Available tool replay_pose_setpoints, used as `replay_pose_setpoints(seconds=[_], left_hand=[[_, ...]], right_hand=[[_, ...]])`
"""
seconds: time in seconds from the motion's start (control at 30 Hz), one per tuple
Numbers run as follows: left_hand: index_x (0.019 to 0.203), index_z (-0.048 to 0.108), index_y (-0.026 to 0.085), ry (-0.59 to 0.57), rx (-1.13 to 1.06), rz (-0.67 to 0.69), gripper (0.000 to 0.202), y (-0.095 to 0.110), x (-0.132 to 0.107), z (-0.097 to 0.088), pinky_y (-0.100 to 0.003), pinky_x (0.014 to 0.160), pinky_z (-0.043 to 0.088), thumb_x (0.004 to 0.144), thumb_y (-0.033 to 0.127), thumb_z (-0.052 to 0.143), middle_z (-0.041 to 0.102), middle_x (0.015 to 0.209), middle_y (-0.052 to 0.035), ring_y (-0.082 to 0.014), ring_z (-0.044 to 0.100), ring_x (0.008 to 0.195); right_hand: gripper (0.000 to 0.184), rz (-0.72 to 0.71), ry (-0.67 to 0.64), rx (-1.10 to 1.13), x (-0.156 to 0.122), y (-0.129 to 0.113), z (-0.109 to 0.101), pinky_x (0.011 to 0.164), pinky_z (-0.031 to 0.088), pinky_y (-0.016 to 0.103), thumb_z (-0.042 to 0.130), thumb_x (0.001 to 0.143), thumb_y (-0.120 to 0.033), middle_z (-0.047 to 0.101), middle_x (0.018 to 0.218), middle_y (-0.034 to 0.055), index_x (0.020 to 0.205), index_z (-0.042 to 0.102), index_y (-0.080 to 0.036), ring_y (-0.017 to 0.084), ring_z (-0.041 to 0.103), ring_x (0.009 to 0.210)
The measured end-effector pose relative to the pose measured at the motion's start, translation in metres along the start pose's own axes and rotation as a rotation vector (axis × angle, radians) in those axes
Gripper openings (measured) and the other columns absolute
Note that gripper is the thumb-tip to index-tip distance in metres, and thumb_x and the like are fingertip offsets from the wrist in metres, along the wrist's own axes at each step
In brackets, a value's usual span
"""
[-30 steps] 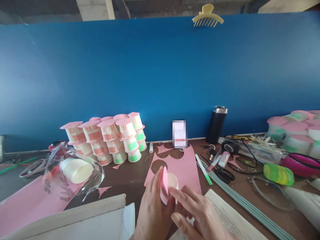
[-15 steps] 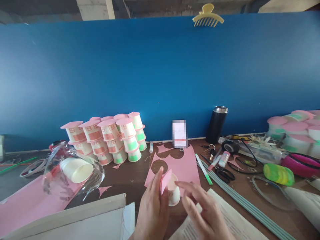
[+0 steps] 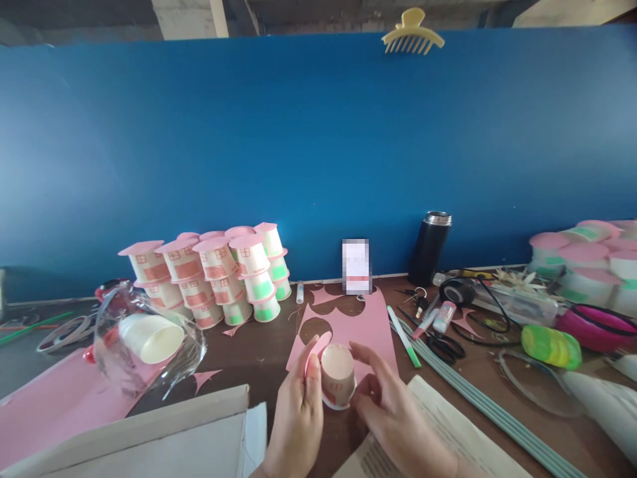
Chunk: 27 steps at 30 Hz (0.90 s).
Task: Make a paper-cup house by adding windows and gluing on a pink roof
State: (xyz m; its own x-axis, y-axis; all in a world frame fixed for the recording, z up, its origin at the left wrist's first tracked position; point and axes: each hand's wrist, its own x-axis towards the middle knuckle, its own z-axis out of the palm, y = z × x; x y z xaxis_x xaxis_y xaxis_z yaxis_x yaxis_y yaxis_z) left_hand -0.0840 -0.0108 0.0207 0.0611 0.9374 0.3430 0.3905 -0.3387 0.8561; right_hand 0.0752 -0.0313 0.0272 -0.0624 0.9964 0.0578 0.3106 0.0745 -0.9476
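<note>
An upside-down paper cup (image 3: 336, 372) stands on the table in front of me, with a small reddish window drawn on its side. My left hand (image 3: 299, 405) pinches a round pink paper disc (image 3: 320, 350), held tilted just left of the cup. My right hand (image 3: 385, 405) is curled at the cup's right side, index finger by its upper edge and thumb by the lower rim. Beneath and behind the cup lies a pink sheet (image 3: 365, 332) with round holes cut out of it.
Stacked, decorated cups (image 3: 213, 272) stand at the left back, others (image 3: 590, 265) at the far right. Plain cups in a plastic bag (image 3: 152, 338) lie left. Scissors (image 3: 445, 346), a marker (image 3: 404, 337), grey rods (image 3: 478, 392) and a black flask (image 3: 430, 249) are on the right.
My left hand has shifted left and lowered the pink disc, uncovering the cup's front. My right hand has moved left, closing in on the cup's side.
</note>
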Motion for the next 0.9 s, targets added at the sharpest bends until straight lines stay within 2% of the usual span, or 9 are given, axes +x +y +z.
replay_pose_setpoints(seconds=[0.17,0.33,0.5,0.57,0.67,0.77,0.9], left_hand=[[0.138,0.05,0.021,-0.007,-0.04,-0.031,0.043,-0.002,0.0,0.0,-0.036,0.11,0.041,0.101,0.036,0.034,0.056,0.139,-0.0096,-0.0211,0.047,0.134],[0.135,0.052,0.018,-0.004,-0.043,-0.018,0.043,-0.006,-0.003,0.003,-0.037,0.107,0.044,0.099,0.036,0.035,0.059,0.136,-0.0119,-0.0215,0.054,0.127],[0.129,0.057,0.019,-0.017,-0.102,-0.138,0.043,-0.002,0.0,0.005,-0.039,0.107,0.044,0.099,0.039,0.034,0.061,0.134,-0.0104,-0.0215,0.055,0.126],[0.129,0.057,0.019,-0.014,-0.115,-0.17,0.043,-0.001,0.001,0.006,-0.039,0.105,0.045,0.099,0.04,0.035,0.062,0.132,-0.0101,-0.0226,0.056,0.124],[0.13,0.057,0.019,-0.019,-0.133,-0.188,0.044,0.0,0.0,0.006,-0.038,0.098,0.049,0.099,0.041,0.035,0.065,0.128,-0.0102,-0.023,0.06,0.118],[0.13,0.057,0.019,-0.03,-0.148,-0.208,0.044,0.0,-0.001,0.005,-0.035,0.093,0.052,0.098,0.041,0.036,0.068,0.124,-0.01,-0.0228,0.064,0.112],[0.128,0.059,0.018,-0.009,-0.149,-0.22,0.044,0.001,-0.001,0.004,-0.036,0.085,0.055,0.097,0.042,0.038,0.071,0.116,-0.0103,-0.024,0.068,0.102]], right_hand=[[0.049,-0.064,0.002,-0.124,0.001,0.009,0.007,0.06,0.047,0.03,0.052,0.081,-0.015,0.06,0.077,-0.0026,0.129,0.044,-0.023,0.017,0.062,0.066],[0.05,-0.102,0.032,-0.182,-0.003,0.004,0.008,0.06,0.049,0.03,0.053,0.079,-0.013,0.062,0.09,0.0016,0.127,0.044,-0.022,0.016,0.062,0.066],[0.05,-0.3,0.105,-0.229,-0.008,-0.012,-0.004,0.062,0.052,0.031,0.046,0.083,-0.012,0.054,0.109,0.0063,0.13,0.04,-0.027,0.015,0.058,0.071],[0.047,-0.357,0.037,-0.319,-0.008,-0.019,-0.01,0.065,0.052,0.033,0.048,0.082,-0.011,0.054,0.105,0.0045,0.126,0.045,-0.028,0.015,0.057,0.072],[0.046,-0.348,-0.102,-0.446,-0.005,-0.028,-0.016,0.064,0.052,0.033,0.05,0.077,-0.009,0.055,0.102,0.0029,0.119,0.05,-0.027,0.014,0.057,0.066],[0.044,-0.314,-0.144,-0.521,-0.001,-0.033,-0.016,0.061,0.05,0.032,0.049,0.076,-0.008,0.055,0.101,0.002,0.114,0.053,-0.027,0.012,0.058,0.062],[0.042,-0.336,-0.17,-0.613,0.001,-0.037,-0.017,0.056,0.044,0.029,0.049,0.074,-0.007,0.057,0.096,-0.0001,0.11,0.054,-0.029,0.012,0.059,0.057]])
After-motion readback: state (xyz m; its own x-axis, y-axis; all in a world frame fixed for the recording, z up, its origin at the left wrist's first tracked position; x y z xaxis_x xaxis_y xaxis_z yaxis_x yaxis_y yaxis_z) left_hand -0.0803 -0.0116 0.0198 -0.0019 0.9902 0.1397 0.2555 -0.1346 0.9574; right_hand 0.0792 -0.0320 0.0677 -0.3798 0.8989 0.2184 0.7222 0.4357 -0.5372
